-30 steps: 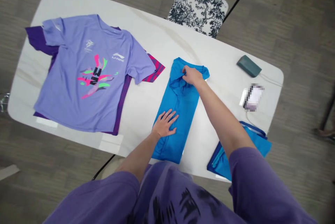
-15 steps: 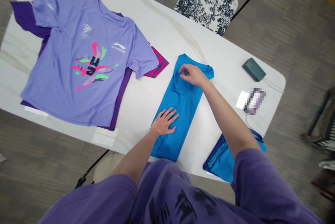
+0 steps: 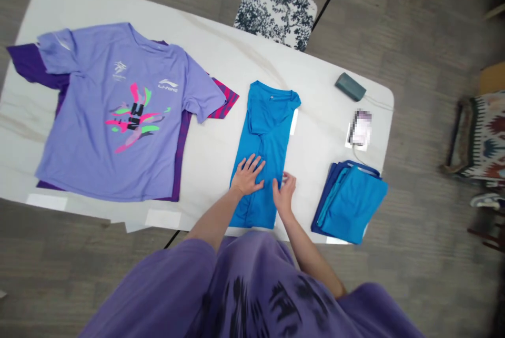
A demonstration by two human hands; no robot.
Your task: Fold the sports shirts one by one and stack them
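Observation:
A blue shirt (image 3: 268, 127), folded into a long strip, lies on the white table (image 3: 229, 59) in front of me. My left hand (image 3: 248, 175) rests flat on its lower part with the fingers spread. My right hand (image 3: 284, 193) is at the strip's lower right edge, fingers loosely apart and touching the cloth. Its collar end, at the far side of the table, lies free.
A lilac printed T-shirt (image 3: 118, 117) is spread over darker purple shirts at the left. A stack of folded blue shirts (image 3: 351, 204) sits at the near right corner. A dark green case (image 3: 350, 87) and a blurred card (image 3: 360, 128) lie far right. A patterned chair (image 3: 276, 10) stands behind the table.
My right hand let go of the collar end and came back to the near right edge of the blue shirt. The left hand stayed flat on it.

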